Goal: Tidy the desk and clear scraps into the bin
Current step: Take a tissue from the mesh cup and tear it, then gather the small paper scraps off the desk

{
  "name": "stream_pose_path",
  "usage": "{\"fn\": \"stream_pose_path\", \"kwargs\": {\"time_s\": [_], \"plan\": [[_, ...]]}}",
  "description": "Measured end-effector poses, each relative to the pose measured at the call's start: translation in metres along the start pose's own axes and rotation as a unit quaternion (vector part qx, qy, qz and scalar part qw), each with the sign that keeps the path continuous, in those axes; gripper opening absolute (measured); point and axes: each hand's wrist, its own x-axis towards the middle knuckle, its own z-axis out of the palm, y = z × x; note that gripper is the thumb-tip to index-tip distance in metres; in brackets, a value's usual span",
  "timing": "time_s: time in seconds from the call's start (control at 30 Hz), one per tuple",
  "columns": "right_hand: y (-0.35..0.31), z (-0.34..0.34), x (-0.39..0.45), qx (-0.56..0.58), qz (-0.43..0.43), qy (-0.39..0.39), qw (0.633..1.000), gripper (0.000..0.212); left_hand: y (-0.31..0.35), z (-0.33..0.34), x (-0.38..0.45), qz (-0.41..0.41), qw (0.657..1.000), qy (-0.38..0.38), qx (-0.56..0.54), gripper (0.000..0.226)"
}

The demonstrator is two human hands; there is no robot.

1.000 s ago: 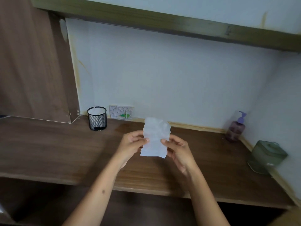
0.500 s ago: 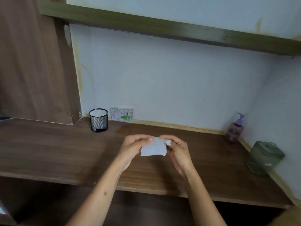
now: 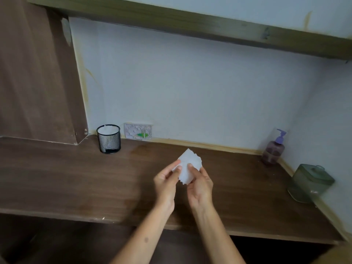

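A white, ragged-edged paper scrap (image 3: 189,165), folded into a small packet, is held above the middle of the dark wooden desk (image 3: 76,180). My left hand (image 3: 166,182) pinches its left edge between thumb and fingers. My right hand (image 3: 200,184) pinches its right side, thumb on the front. A small black mesh bin (image 3: 108,139) with white paper inside stands at the back left of the desk, well away from both hands.
A purple pump bottle (image 3: 274,148) stands in the back right corner. A green lidded box (image 3: 309,182) sits against the right wall. A wall socket (image 3: 138,131) is beside the bin. A wooden shelf (image 3: 190,23) runs overhead, a brown panel (image 3: 36,73) at left.
The scrap was a tall open sheet, then got folded down to a short strip, and now is a smaller folded packet. My hands have drawn closer together.
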Motion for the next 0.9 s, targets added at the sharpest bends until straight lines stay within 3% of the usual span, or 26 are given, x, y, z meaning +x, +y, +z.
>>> {"fn": "stream_pose_path", "kwargs": {"time_s": [0.13,0.23,0.3,0.37,0.47,0.57,0.73,0.9], "plan": [[-0.031,-0.017,0.04,-0.05,0.009,0.1,0.994,0.043,0.011,-0.022,0.028,-0.001,0.994,-0.064,0.093,0.026],[-0.073,-0.04,0.085,-0.116,-0.098,0.198,0.968,0.041,0.03,-0.06,0.074,0.108,0.95,-0.057,0.286,0.03],[-0.101,-0.054,0.112,-0.265,-0.18,0.27,0.908,0.035,0.039,-0.083,0.1,0.17,0.909,-0.049,0.377,0.035],[-0.119,-0.069,0.135,-0.459,-0.225,0.319,0.798,0.032,0.041,-0.103,0.118,0.196,0.888,-0.037,0.415,0.039],[-0.125,-0.079,0.167,-0.658,-0.224,0.282,0.662,0.031,0.039,-0.115,0.132,0.205,0.904,0.005,0.376,0.04],[-0.098,-0.067,0.193,-0.766,-0.176,0.208,0.583,0.031,0.039,-0.119,0.142,0.226,0.914,0.06,0.331,0.032],[-0.02,0.002,0.223,-0.822,-0.174,0.106,0.531,0.034,0.033,-0.128,0.155,0.204,0.924,0.115,0.303,0.034],[0.064,0.074,0.21,-0.828,-0.193,-0.015,0.526,0.029,0.031,-0.126,0.155,0.206,0.919,0.105,0.319,0.036]]}}
